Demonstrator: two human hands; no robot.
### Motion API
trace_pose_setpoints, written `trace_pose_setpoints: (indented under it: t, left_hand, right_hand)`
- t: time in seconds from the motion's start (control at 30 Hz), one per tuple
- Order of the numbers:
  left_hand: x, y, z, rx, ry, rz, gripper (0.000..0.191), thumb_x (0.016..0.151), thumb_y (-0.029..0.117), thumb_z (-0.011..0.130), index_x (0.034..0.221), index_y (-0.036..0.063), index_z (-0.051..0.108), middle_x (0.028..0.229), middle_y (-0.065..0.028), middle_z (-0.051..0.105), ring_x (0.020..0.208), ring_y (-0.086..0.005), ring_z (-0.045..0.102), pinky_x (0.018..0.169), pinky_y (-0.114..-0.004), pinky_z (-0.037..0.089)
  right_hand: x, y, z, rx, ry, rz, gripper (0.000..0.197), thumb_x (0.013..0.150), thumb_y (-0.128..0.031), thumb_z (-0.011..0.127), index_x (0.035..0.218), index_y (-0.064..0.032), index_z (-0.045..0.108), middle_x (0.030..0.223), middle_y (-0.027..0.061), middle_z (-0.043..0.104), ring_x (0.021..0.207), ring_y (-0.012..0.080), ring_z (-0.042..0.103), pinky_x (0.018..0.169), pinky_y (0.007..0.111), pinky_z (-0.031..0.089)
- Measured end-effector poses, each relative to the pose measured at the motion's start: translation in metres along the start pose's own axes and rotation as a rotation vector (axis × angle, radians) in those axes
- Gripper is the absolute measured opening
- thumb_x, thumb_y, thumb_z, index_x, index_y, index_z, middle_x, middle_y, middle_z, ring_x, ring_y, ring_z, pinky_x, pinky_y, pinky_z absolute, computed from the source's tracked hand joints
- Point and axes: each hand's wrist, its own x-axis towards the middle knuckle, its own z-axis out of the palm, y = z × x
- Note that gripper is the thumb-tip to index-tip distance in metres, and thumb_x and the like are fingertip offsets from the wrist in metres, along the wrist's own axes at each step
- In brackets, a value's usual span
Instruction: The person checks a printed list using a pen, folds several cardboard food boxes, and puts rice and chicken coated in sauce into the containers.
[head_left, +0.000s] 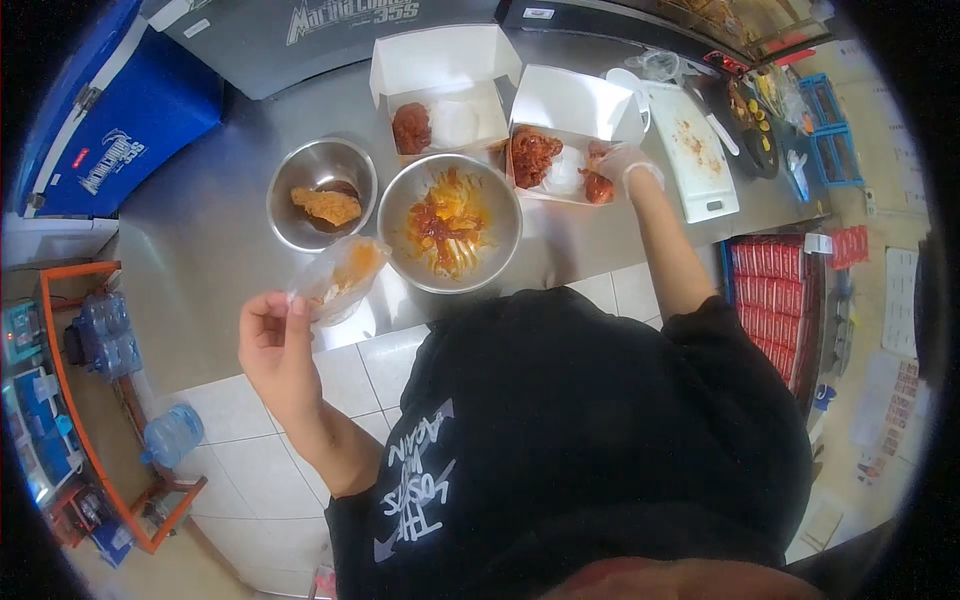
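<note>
My left hand, bare, pinches the edge of a sauce-smeared clear plastic glove near the counter's front edge. My right hand wears a clear plastic glove and reaches into the right-hand white box, at its right end; whether its fingers grip a chicken piece cannot be told. Glazed chicken and a white wrapped mound lie in that box. The left-hand open box holds another glazed piece and a white mound. A large steel bowl is streaked with red-orange sauce; a smaller one holds breaded chicken.
On the steel counter, a white cutting board with crumbs lies at right, beside a knife and a dark platter. Coolers stand along the back left. Red packets fill a rack below the counter at right.
</note>
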Motion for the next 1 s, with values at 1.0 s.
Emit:
trace_pose_setpoints:
  t: [1.0]
  left_hand:
    - [0.015, -0.048, 0.104, 0.352, -0.348, -0.120, 0.027, 0.080, 0.010, 0.065, 0.102, -0.0006, 0.055, 0.090, -0.0111, 0.062, 0.084, -0.0224, 0.061, 0.075, -0.031, 0.048]
  right_hand:
    - [-0.125, -0.116, -0.016, 0.483, -0.454, -0.636, 0.022, 0.080, -0.016, 0.057, 0.094, -0.0005, 0.063, 0.080, 0.0091, 0.064, 0.067, 0.0128, 0.059, 0.059, 0.025, 0.048]
